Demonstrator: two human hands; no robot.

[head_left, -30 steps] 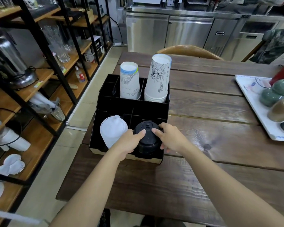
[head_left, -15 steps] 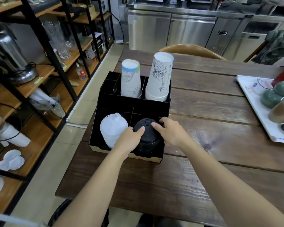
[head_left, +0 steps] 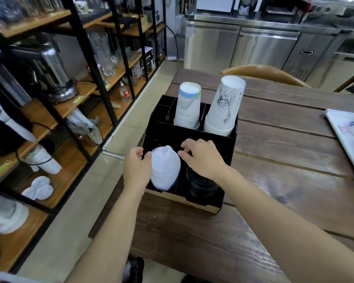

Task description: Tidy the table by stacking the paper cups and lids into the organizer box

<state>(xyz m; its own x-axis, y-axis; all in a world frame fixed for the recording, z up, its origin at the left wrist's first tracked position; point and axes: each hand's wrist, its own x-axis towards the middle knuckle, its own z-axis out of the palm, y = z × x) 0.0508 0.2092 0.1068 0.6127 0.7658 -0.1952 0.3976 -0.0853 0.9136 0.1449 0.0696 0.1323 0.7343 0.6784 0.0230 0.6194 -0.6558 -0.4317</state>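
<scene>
A black organizer box (head_left: 229, 139) sits at the table's left end. Its two back compartments hold upside-down paper cups: a short stack with a blue band (head_left: 188, 106) and a taller stack with a line drawing (head_left: 225, 105). In front, a stack of white lids (head_left: 165, 170) fills the left compartment and a stack of black lids (head_left: 200, 185) the right one. My left hand (head_left: 136, 168) touches the white stack's left side. My right hand (head_left: 200, 156) reaches across the black lids, fingertips at the white stack's right edge. Both hands have their fingers curled around the top white lid.
The wooden table (head_left: 284, 164) stretches to the right, where a white tray (head_left: 347, 137) lies at the edge of view. A wooden chair back (head_left: 266, 73) stands behind the table. Open shelves (head_left: 74, 94) with glassware and lids line the left side across a tiled aisle.
Both hands have left the black lid stack and shifted left onto the white lid stack. The view has also turned slightly to the left.
</scene>
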